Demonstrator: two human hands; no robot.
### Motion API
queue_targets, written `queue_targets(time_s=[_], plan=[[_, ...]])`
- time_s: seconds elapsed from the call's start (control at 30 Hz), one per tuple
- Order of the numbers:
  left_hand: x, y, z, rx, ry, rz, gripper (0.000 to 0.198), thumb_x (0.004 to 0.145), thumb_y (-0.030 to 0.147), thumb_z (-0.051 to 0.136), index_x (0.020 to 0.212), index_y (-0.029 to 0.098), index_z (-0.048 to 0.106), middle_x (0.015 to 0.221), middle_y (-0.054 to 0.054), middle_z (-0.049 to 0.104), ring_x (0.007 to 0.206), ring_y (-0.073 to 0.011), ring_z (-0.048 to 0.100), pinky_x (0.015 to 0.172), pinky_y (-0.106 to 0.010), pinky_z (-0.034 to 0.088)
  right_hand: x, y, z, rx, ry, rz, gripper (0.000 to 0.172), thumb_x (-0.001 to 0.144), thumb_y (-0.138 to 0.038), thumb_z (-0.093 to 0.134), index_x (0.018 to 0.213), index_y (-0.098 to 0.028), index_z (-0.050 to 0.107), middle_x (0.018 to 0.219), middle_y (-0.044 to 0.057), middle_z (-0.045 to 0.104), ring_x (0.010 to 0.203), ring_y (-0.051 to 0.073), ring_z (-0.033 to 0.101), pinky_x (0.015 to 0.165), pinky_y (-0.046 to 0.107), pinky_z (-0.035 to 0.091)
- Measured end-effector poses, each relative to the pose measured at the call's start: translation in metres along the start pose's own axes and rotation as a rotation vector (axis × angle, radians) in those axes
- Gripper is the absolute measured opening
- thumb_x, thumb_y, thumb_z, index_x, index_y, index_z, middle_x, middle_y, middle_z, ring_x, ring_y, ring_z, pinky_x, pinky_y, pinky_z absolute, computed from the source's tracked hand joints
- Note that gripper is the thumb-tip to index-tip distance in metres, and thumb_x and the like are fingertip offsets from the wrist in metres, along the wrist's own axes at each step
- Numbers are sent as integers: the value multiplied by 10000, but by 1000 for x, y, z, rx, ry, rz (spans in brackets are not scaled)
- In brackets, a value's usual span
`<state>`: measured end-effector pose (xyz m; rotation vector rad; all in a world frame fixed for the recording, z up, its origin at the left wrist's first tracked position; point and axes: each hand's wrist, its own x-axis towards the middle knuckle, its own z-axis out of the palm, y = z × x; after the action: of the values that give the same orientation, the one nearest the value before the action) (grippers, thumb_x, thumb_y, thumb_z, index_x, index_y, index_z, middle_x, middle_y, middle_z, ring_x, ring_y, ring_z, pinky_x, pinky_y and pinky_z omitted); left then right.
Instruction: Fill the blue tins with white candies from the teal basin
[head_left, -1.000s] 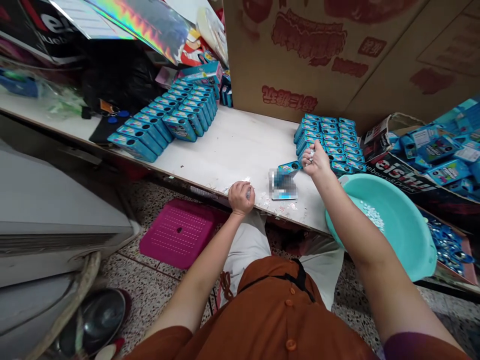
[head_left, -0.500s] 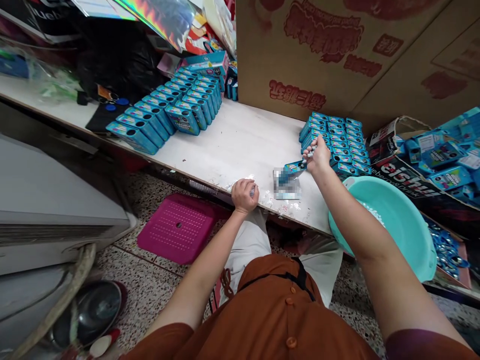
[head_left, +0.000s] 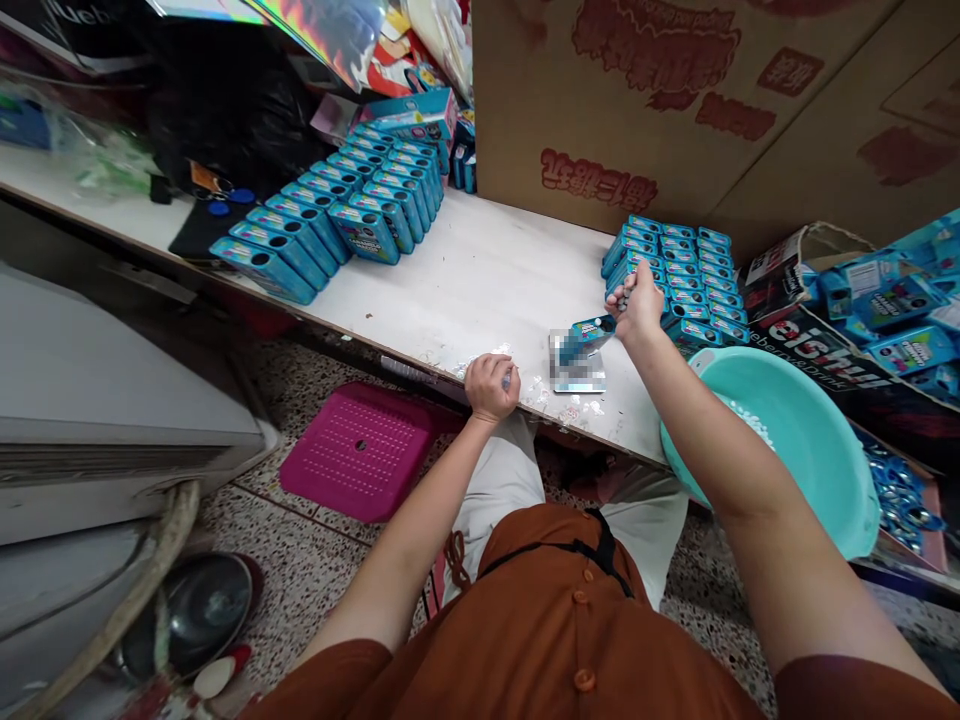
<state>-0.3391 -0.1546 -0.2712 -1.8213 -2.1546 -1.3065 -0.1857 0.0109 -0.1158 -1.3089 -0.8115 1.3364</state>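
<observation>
My right hand (head_left: pixel 636 305) is cupped closed around several small white candies (head_left: pixel 624 297). It hangs just above a small blue candy box (head_left: pixel 592 328), and one white candy shows at the box's top. Under the box lies a flat silver plate, perhaps a scale (head_left: pixel 581 384), partly blurred out. My left hand (head_left: pixel 491 387) rests at the table's front edge, fingers curled around a small bluish, shiny thing (head_left: pixel 507 380) that is mostly hidden. Beyond my right hand stand rows of blue boxes (head_left: pixel 679 265) with dark round holes on top.
A turquoise basin (head_left: pixel 817 480) with white candies sits right of my right forearm. Behind it a black carton (head_left: pixel 817 355) holds more blue boxes. More boxes (head_left: pixel 367 230) stand in rows at left on the white table (head_left: pixel 480 270). A large cardboard box (head_left: pixel 600 100) blocks the back.
My right hand stays over the blue box; fewer candies show at its fingertips and one white candy now shows at the box's top. My left hand keeps its place. The view shifts slightly.
</observation>
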Motion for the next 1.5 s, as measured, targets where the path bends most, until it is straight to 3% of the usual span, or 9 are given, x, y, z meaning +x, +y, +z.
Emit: queue_targets(time_s=[0.47, 0.63, 1.27, 1.5], plan=[[-1, -2, 1, -3, -19, -6, 183, 844, 293, 467, 849, 221, 635, 1004, -71, 658, 1026, -258, 533, 896, -414, 370, -3, -1, -1, 20, 3, -2, 498, 780, -616, 494, 553, -212, 311, 449, -64, 434, 415, 62, 499, 414, 169, 456], [-1, -1, 1, 2, -5, -2, 173, 839, 289, 478, 834, 221, 637, 990, -63, 665, 1003, -255, 539, 890, -406, 374, -4, 0, 0, 51, 14, -17, 486, 808, -582, 478, 541, -214, 307, 432, -68, 405, 391, 60, 466, 425, 184, 471], [-1, 0, 0, 18, -4, -1, 158, 821, 276, 495, 839, 216, 640, 981, -56, 677, 988, -238, 551, 890, -377, 374, 2, -2, -3, 81, 13, 42, 555, 733, -681, 485, 541, -214, 255, 426, -82, 334, 339, 47, 364, 312, 169, 308], [0, 0, -1, 15, -6, -2, 151, 817, 269, 502, 848, 215, 639, 981, -50, 679, 991, -233, 548, 894, -374, 374, -2, -5, -1, 70, 51, 47, 527, 761, -647, 488, 546, -216, 276, 419, -86, 349, 345, 46, 375, 361, 169, 399]])
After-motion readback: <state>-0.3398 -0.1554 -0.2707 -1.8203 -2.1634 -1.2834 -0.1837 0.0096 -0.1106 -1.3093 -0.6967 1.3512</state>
